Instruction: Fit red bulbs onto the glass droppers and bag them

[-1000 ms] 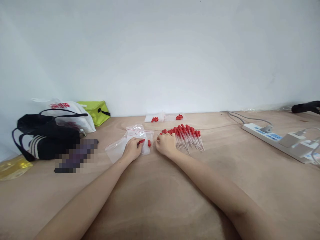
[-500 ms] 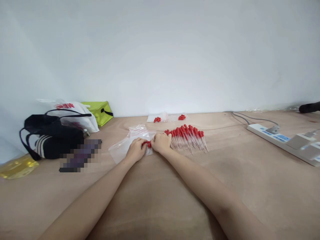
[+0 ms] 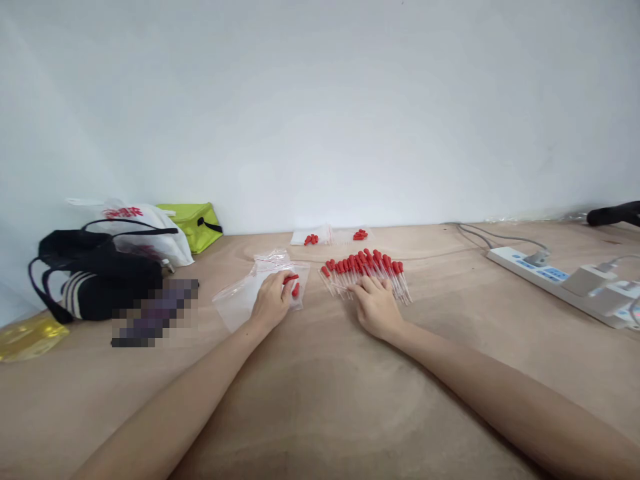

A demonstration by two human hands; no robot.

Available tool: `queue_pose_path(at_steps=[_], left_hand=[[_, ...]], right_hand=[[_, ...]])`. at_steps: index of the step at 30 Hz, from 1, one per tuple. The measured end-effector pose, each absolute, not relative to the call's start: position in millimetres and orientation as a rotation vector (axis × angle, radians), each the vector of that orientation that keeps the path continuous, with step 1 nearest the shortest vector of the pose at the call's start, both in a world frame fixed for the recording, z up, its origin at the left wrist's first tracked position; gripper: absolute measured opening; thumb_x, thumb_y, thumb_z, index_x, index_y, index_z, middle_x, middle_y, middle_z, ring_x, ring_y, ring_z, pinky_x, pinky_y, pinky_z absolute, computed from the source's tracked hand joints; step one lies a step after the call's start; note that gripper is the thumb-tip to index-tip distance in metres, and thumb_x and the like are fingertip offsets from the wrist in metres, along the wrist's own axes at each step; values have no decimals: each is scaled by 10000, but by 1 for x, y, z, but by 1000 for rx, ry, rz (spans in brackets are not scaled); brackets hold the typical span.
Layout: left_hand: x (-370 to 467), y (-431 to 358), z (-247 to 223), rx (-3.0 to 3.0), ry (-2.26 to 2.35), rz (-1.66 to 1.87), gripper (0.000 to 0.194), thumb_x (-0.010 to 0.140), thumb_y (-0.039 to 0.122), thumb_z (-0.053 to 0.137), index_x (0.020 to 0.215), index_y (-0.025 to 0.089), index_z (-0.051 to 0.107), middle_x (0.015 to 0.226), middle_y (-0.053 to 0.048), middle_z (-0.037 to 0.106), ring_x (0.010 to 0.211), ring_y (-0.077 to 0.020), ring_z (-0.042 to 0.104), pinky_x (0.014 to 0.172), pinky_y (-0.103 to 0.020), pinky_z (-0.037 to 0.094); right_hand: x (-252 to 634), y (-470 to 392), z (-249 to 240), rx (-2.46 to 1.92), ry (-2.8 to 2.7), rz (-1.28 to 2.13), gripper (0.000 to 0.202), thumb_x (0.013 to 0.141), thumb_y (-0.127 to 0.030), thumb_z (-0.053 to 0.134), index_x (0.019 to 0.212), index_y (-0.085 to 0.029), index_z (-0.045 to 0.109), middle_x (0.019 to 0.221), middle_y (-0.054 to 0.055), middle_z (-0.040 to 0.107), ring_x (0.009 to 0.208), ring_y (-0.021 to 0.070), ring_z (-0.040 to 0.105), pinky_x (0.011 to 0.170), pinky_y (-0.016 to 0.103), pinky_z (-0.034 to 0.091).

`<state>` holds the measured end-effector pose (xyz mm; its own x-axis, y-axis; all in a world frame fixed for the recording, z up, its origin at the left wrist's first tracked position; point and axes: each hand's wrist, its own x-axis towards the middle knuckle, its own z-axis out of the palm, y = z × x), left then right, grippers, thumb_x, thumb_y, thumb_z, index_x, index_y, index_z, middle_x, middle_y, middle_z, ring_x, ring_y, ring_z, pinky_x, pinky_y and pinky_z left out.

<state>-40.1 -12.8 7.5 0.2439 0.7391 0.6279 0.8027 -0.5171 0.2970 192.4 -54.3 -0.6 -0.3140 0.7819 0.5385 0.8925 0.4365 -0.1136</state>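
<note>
My left hand (image 3: 273, 299) is closed in a pinch on a red rubber dropper bulb (image 3: 291, 279) over a clear zip bag (image 3: 241, 301). A second red bulb (image 3: 295, 290) lies on the plastic just right of the fingers. My right hand (image 3: 378, 308) rests over the lower ends of a row of droppers (image 3: 369, 260), its fingers stretched forward and the thumb apart to the left. These droppers have red bulbs and thin clear tubes, and lie side by side with bulbs away from me. The hand hides several of the tubes' ends.
Two small bags with red bulbs (image 3: 311, 239) lie by the wall. A white power strip (image 3: 550, 272) with plugs and cables is at right. Left stand a black bag (image 3: 115, 287), a white plastic bag (image 3: 173, 233), a lime-green bag (image 3: 193, 223) and a yellow packet (image 3: 33, 337).
My right hand has left the bulbs beside my left hand and moved right, over the droppers. The left hand stays at the zip bag. The view has shifted slightly.
</note>
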Motion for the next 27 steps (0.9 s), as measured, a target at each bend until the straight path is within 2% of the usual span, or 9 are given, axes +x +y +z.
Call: queue_pose_path(at_steps=[3,5,12,21,27], left_hand=[[-19,-29,5,-2634,-1263,-1179,227,853,209,363,1022,162,507,947,-63,615,888,-169,566,801,-307,441],[-5,-39,2,-2770,-1172,-1160,212,861,195,361,994,177,525,916,-45,624,855,-151,577,786,-284,445],[12,-54,3,-2853,-1263,-1166,136,846,237,426,876,185,548,816,-8,641,738,-131,593,663,-237,457],[11,-52,4,-2868,-1246,-1245,144,833,243,452,827,179,581,747,1,647,671,-120,591,623,-219,446],[10,-56,6,-3007,-1122,-1174,166,836,232,434,809,177,588,746,-15,638,672,-122,586,630,-224,453]], right_hand=[[220,-67,-8,-1259,-2137,-217,230,815,-164,388,914,-174,596,816,60,560,767,156,471,699,302,241],[225,-71,-9,-1213,-2129,-176,211,825,-188,396,885,-178,598,778,42,560,736,142,477,703,298,244],[215,-72,-7,-1141,-2165,-157,209,832,-186,401,889,-178,602,812,37,589,711,123,492,720,311,229],[214,-70,-5,-1055,-2265,-172,224,845,-169,390,875,-187,612,756,18,612,638,101,482,684,295,204],[220,-64,-2,-974,-2418,-263,248,792,-96,387,851,-191,608,728,3,607,621,98,472,664,294,187]])
